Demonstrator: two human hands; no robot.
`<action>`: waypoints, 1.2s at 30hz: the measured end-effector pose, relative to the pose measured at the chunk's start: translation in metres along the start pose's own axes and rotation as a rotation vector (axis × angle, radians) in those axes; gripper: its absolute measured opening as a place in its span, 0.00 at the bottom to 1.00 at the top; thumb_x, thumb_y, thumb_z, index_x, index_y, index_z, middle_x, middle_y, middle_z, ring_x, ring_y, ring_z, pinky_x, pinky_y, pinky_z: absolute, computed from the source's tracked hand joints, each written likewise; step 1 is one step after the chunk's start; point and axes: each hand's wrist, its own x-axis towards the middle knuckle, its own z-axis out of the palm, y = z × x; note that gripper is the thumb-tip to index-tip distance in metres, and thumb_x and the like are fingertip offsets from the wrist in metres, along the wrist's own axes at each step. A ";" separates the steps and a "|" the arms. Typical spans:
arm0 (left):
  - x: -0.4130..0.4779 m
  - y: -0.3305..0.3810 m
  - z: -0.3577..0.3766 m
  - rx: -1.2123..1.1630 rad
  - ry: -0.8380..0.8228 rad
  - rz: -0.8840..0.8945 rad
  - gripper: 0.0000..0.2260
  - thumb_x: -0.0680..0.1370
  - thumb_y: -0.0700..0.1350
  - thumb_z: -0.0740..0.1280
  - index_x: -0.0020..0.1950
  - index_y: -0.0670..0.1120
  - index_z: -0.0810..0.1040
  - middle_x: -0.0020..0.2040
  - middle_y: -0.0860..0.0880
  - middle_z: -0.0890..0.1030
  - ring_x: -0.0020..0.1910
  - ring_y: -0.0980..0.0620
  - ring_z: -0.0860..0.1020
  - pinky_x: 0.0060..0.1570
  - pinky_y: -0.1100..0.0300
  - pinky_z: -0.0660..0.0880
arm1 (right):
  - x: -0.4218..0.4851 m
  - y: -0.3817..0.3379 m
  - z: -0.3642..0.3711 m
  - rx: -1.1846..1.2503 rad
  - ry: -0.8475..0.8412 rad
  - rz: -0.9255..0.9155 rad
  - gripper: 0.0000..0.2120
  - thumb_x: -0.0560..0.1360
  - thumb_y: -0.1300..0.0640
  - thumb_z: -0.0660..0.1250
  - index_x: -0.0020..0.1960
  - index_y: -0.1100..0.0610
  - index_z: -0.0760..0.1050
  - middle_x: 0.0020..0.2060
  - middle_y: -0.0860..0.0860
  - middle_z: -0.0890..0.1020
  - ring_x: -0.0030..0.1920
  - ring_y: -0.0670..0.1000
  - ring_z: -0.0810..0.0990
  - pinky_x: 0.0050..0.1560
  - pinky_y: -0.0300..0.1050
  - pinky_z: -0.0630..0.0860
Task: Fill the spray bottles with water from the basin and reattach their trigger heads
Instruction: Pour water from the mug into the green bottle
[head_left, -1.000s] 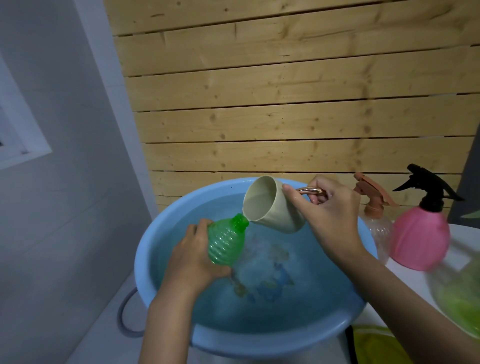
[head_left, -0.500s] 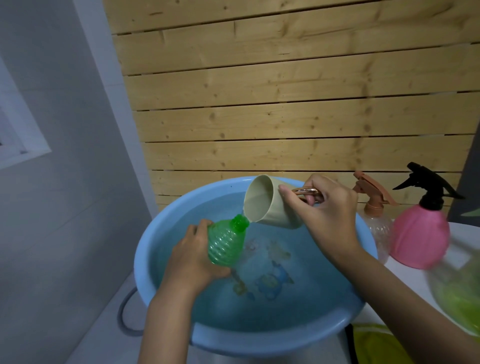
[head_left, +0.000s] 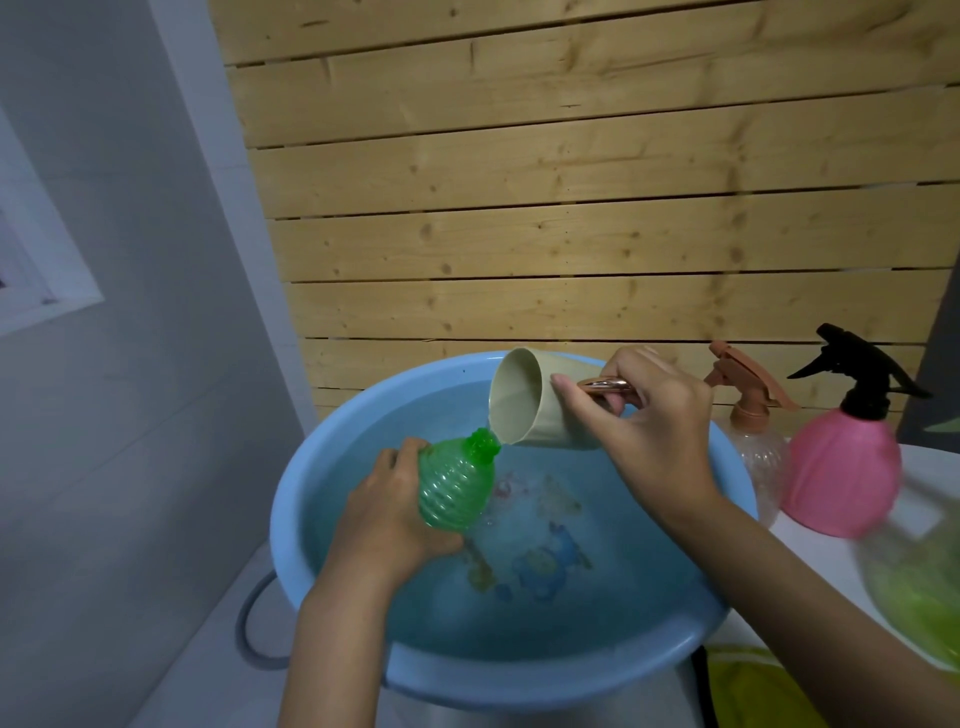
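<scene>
My left hand (head_left: 387, 525) grips a ribbed green bottle (head_left: 453, 486) with no trigger head, tilted over the blue basin (head_left: 332, 467) of water. My right hand (head_left: 644, 431) holds a beige cup (head_left: 530, 410) by its copper handle, tipped on its side with its rim just above the bottle's open neck. Water runs from the cup's rim onto the neck. To the right stand a clear bottle (head_left: 761, 457) with an orange trigger head and a pink bottle (head_left: 841, 473) with a black trigger head.
A blurred green bottle (head_left: 914, 587) stands at the right edge on a white surface. A yellow cloth (head_left: 753, 691) lies below the basin. A wooden slat wall (head_left: 571, 208) rises behind, a grey wall at left. A grey hose loop (head_left: 254, 629) shows beside the basin.
My right hand has tipped the cup further, nearly level, with its rim still at the bottle's neck. The left hand and green bottle stayed in place.
</scene>
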 end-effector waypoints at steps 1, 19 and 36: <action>0.000 0.000 0.000 -0.002 -0.002 -0.002 0.34 0.63 0.51 0.77 0.64 0.53 0.65 0.57 0.53 0.70 0.57 0.47 0.74 0.49 0.59 0.68 | 0.000 0.000 0.000 -0.008 -0.002 -0.013 0.21 0.70 0.59 0.75 0.30 0.57 0.63 0.25 0.51 0.67 0.29 0.51 0.65 0.32 0.40 0.62; 0.000 -0.001 0.000 0.016 -0.018 -0.015 0.33 0.64 0.51 0.77 0.64 0.54 0.64 0.57 0.53 0.70 0.57 0.47 0.74 0.51 0.58 0.70 | -0.001 -0.002 0.000 -0.042 -0.017 -0.113 0.21 0.71 0.60 0.75 0.29 0.62 0.65 0.26 0.51 0.68 0.31 0.50 0.65 0.36 0.40 0.61; -0.001 0.000 -0.001 0.010 -0.028 -0.015 0.33 0.63 0.51 0.77 0.63 0.53 0.65 0.58 0.52 0.70 0.56 0.47 0.74 0.52 0.56 0.72 | -0.002 -0.006 0.001 -0.071 -0.040 -0.200 0.20 0.71 0.60 0.75 0.29 0.61 0.65 0.27 0.51 0.68 0.32 0.50 0.64 0.38 0.41 0.61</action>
